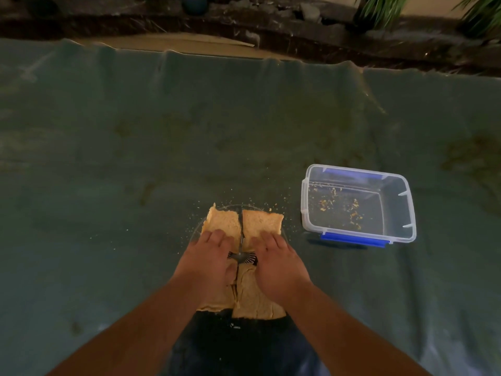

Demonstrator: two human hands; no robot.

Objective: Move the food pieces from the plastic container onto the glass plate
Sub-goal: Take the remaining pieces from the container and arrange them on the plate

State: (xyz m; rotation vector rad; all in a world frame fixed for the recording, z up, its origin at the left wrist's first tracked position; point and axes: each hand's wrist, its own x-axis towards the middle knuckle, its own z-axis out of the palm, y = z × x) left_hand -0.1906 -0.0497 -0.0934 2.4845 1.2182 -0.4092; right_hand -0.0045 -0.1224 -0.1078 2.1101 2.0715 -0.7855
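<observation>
Four flat, pale-tan food pieces (230, 226) with a spongy, bread-like crumb and ragged torn edges lie on the glass plate (283, 231), two at the far side and two nearer the person, meeting along a narrow cross-shaped gap. The plate is clear and round, its thin rim just visible past the far pieces, and a dark radial pattern shows at its centre between the hands. The left hand (208, 263) rests palm-down on the left pieces, its grip spread flat with fingers pressing on the far-left slice; the right hand (279, 263) lies likewise on the right pieces, fingers extended and flat, pinching nothing. Fine crumbs (189, 229) are scattered around the plate on the dull green cloth (135, 158), which is wrinkled and stained and covers the worktop. To the right, well apart from the plate, stands the plastic container (401, 213): a clear rectangular box with rounded corners and blue clips, its lid off, holding only yellowish crumbs and flakes on its bottom. Beyond the cloth's far edge runs a dark stone ledge (271, 28) with green plant leaves (385, 6).
</observation>
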